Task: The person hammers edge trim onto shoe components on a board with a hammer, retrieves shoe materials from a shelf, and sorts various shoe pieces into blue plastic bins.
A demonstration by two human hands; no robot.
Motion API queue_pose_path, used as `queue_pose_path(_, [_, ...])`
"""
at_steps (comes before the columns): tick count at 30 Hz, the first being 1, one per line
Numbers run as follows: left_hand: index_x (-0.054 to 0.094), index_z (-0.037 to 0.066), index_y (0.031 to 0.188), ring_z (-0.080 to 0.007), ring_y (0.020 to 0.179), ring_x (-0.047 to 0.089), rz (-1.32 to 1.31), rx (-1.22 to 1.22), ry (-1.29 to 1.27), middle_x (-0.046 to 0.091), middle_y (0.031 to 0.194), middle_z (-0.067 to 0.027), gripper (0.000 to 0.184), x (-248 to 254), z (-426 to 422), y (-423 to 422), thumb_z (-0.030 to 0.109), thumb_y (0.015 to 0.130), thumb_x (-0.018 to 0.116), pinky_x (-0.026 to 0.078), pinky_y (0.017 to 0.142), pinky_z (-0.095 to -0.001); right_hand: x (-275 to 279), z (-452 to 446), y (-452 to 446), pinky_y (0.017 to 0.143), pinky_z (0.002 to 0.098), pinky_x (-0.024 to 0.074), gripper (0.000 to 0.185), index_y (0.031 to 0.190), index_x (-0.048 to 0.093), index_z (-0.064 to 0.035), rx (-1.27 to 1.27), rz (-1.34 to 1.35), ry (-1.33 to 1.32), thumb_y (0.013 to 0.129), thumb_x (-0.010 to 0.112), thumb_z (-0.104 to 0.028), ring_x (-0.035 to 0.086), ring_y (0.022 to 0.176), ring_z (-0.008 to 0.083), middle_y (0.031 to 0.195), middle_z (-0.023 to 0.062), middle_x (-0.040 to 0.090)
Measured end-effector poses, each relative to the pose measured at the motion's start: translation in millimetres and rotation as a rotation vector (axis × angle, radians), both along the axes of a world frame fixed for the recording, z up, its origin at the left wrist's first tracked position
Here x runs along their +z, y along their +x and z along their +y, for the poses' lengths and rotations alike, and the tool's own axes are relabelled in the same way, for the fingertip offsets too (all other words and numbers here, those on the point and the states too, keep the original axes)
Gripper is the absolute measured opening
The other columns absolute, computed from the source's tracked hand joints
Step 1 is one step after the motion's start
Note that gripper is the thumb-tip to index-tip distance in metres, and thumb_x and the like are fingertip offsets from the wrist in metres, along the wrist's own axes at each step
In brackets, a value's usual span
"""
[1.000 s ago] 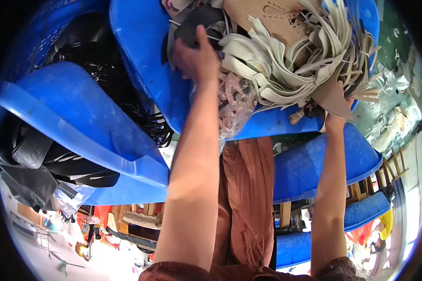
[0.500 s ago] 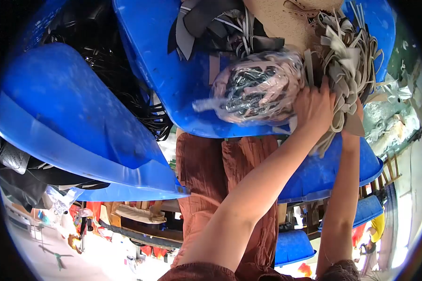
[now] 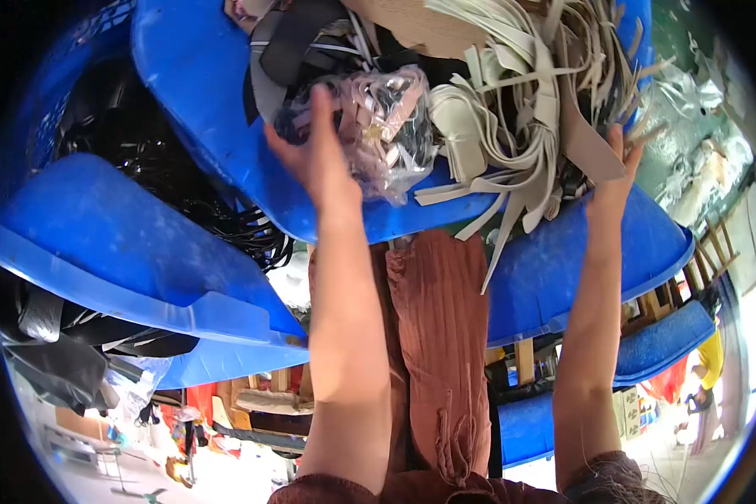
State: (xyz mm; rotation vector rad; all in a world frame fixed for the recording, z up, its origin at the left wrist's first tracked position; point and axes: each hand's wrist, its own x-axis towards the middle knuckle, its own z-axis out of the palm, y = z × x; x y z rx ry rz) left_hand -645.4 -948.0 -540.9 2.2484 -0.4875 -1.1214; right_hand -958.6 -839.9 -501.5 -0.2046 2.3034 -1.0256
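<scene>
A clear plastic bag (image 3: 395, 126) of pinkish and dark strips sits in a large blue tub (image 3: 235, 168). My left hand (image 3: 315, 160) is at the bag's left side, fingers apart; I cannot tell whether it presses on the bag. Right of the bag lies a loose bundle of pale beige strips (image 3: 538, 118), some ends hanging over the tub's edge. Beside the bundle, at a wider taupe strip (image 3: 590, 143), is my right hand (image 3: 615, 172). Its fingers are stretched out and apart, partly against the strips.
Black and grey pieces (image 3: 302, 50) lie at the tub's back left, near a tan sheet (image 3: 428, 29). Glossy black strips (image 3: 143, 151) fill a container on the left. Another blue tub (image 3: 134, 244) stands there. Clear plastic (image 3: 689, 143) lies at the right.
My left hand has left the beige bundle and moved left to the bag. The bag sits further left in view. The strips are spread out, and my right hand is now beside them.
</scene>
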Motion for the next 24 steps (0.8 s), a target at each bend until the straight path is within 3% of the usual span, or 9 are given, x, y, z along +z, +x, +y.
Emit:
queue_pose_path(1, [0.034,-0.001,0.146,-0.0317,0.14,0.035,0.245,0.305,0.13,0.038,0.151,-0.02,0.099,-7,4,3,0.04,0.074,0.088,0.038,0.112,-0.0474,4,2,7,0.11,0.038,0.0375,0.1,0.158,0.009,0.0019,0.042,0.039,0.043,0.093,0.071,-0.04,0.044,0.135,0.0276,0.153,0.0237,0.035])
queue_pose_path(5, [0.033,-0.002,0.147,-0.029,0.124,0.055,0.643,0.398,-0.011,0.05,0.143,-0.0177,0.081,-69,50,23,0.018,0.085,0.081,0.048,0.104,-0.0389,29,-5,52,0.115,0.0416,0.0302,0.107,0.159,-0.003,-0.0011,0.162,0.034,0.195,0.091,0.071,-0.038,0.035,0.144,0.0275,0.161,0.0208,0.024])
queue_pose_path(7, [0.047,-0.005,0.135,-0.0235,0.112,0.062,0.356,0.285,-0.041,0.059,0.132,-0.0159,0.058,0,44,-8,0.009,0.087,0.077,0.051,0.098,-0.0349,-1,11,70,0.119,0.0473,0.0216,0.119,0.159,-0.003,-0.0032,0.651,0.219,0.263,0.083,0.078,-0.047,0.021,0.15,0.0382,0.163,0.0261,0.012])
queue_pose_path(10, [0.054,-0.005,0.13,-0.0192,0.11,0.059,0.17,-0.01,-0.058,0.063,0.125,-0.0118,0.05,71,89,-19,0.007,0.087,0.075,0.047,0.097,-0.0339,-31,-14,89,0.111,0.0587,0.0334,0.138,0.16,0.001,-0.0107,0.745,0.392,0.571,0.063,0.088,-0.057,0.026,0.136,0.0646,0.154,0.0457,0.004])
queue_pose_path(13, [0.061,-0.003,0.119,-0.0168,0.098,0.065,-0.019,-0.5,-0.058,0.071,0.106,-0.0122,0.043,137,147,-16,0.005,0.08,0.078,0.052,0.086,-0.0355,-64,-25,52,0.104,0.0501,0.0446,0.122,0.16,0.012,-0.0122,0.682,0.468,0.575,0.067,0.085,-0.043,0.053,0.122,0.0519,0.148,0.0374,0.037])
queue_pose_path(15, [0.067,0.001,0.109,-0.0305,0.082,0.07,0.026,-0.802,-0.283,0.07,0.095,-0.016,0.039,163,195,-1,0.007,0.072,0.077,0.056,0.075,-0.0381,-51,-34,25,0.098,0.0464,0.049,0.103,0.155,0.032,-0.0092,0.671,0.439,0.572,0.069,0.083,-0.035,0.062,0.113,0.0443,0.128,0.0291,0.061])
queue_pose_path(17, [0.069,0.005,0.106,-0.0253,0.069,0.065,0.301,-0.973,-0.36,0.065,0.081,-0.0081,0.039,179,203,13,0.011,0.068,0.077,0.053,0.06,-0.0363,-52,-30,-10,0.09,0.0433,0.0526,0.085,0.141,0.051,-0.004,0.739,0.692,0.42,0.068,0.084,-0.033,0.068,0.102,0.0351,0.11,0.0217,0.07])
queue_pose_path(21, [0.068,0.004,0.107,-0.0249,0.061,0.058,0.451,-1.108,-0.35,0.059,0.074,-0.0058,0.043,186,187,12,0.008,0.065,0.075,0.047,0.054,-0.0349,10,-79,-33,0.083,0.0327,0.0526,0.058,0.119,0.063,0.0013,0.464,0.101,0.194,0.072,0.083,-0.028,0.067,0.091,0.0209,0.105,0.0131,0.07])
queue_pose_path(24, [0.067,0.003,0.108,-0.0254,0.061,0.057,0.343,-1.004,-0.384,0.058,0.073,-0.0063,0.044,184,198,11,0.008,0.065,0.074,0.047,0.055,-0.0355,41,-117,-34,0.088,0.0369,0.0519,0.053,0.119,0.064,0.0014,0.62,0.287,0.193,0.077,0.081,-0.027,0.067,0.1,0.0278,0.112,0.0178,0.069])
